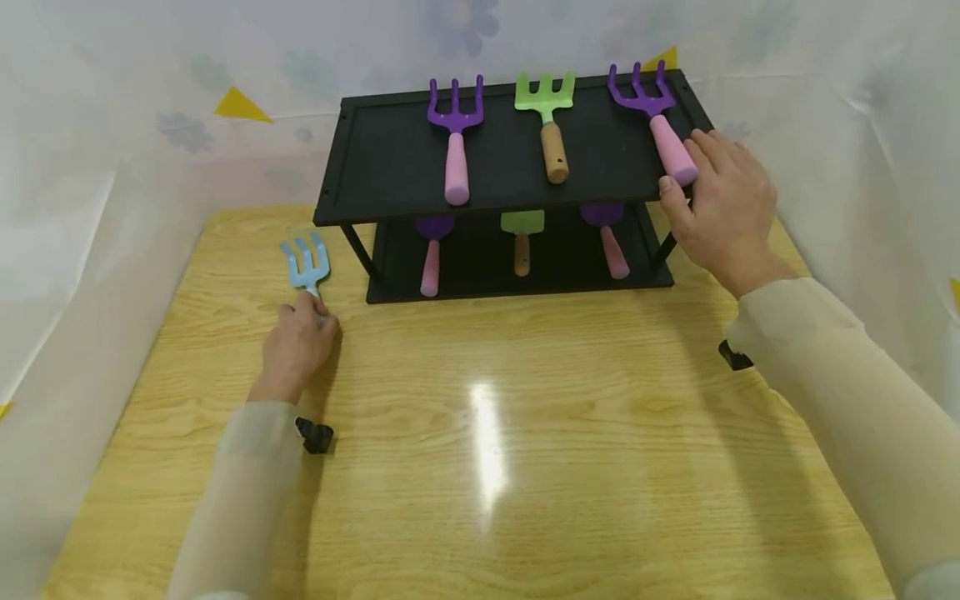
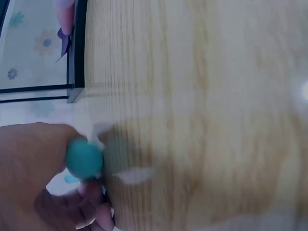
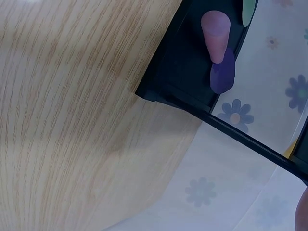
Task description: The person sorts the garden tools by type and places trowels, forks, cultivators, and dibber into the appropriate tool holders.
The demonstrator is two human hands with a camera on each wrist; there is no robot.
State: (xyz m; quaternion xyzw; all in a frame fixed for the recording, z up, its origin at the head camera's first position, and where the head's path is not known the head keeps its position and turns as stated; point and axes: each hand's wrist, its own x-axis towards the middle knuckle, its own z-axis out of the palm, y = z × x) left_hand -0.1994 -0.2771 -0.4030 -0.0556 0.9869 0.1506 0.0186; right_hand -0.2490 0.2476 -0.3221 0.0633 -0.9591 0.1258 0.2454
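Note:
A light blue hand fork [image 1: 306, 263] lies at the table's left, tines pointing away. My left hand [image 1: 298, 342] grips its handle; the teal handle end [image 2: 84, 159] shows in the left wrist view. Over at the right end of the black two-tier rack [image 1: 390, 167], my right hand [image 1: 723, 204] has thumb and fingers on either side of a purple hand fork's pink handle [image 1: 672, 150]. That fork lies on the upper shelf. Only a sliver of the right hand [image 3: 302, 214] enters the right wrist view, so its contact is hidden there.
Another purple fork [image 1: 456, 125] and a green fork with wooden handle [image 1: 553, 150] lie on the upper shelf. Below are two pink-handled purple tools [image 1: 430, 267] [image 1: 615, 252] and a green one [image 1: 522, 250], partly hidden. Patterned sheeting [image 1: 300, 50] borders the wooden table [image 1: 600, 417].

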